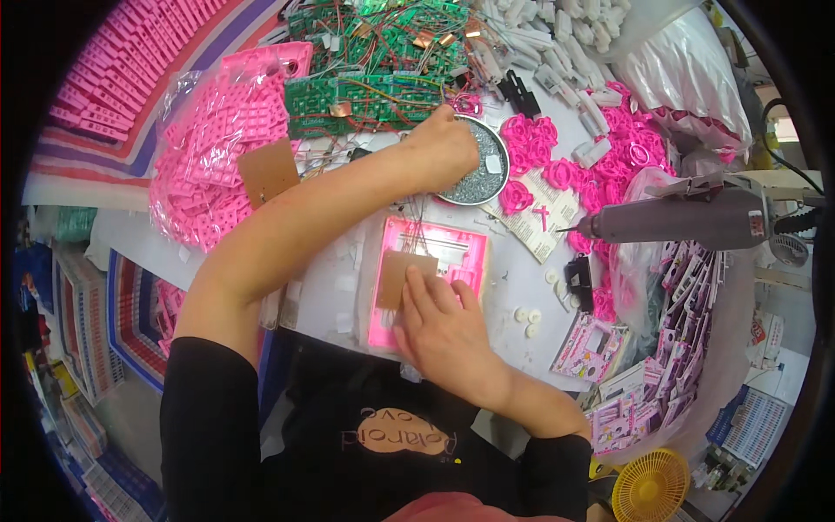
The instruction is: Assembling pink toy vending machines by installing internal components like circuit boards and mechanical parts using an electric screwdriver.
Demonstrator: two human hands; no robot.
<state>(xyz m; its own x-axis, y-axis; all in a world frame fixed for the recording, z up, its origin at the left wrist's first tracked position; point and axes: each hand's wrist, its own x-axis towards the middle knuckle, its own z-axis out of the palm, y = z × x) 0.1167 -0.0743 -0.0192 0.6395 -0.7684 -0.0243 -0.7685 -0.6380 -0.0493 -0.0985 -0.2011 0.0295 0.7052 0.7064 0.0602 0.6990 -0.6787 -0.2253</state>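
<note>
A pink plastic housing (380,329) lies on the white table in front of me, with silver metal strips and thin wires inside. Over its left half sits a brown circuit board (396,271). The fingers of my right hand (445,335) are stretched out on this board, the thumb by the housing's near edge. My left hand (445,150) reaches across to a round tin (496,193) full of tiny grey metal pieces. Its fingers are closed at the tin's left side, and whatever they hold is hidden.
Green circuit boards (365,100) with wires lie behind the tin, bagged pink housings (209,157) to the left. A grey electric screwdriver (687,217) points in from the right. Pink rings (531,143), white discs (531,322), a loose brown board (268,172) and printed panels (648,383) surround the work area.
</note>
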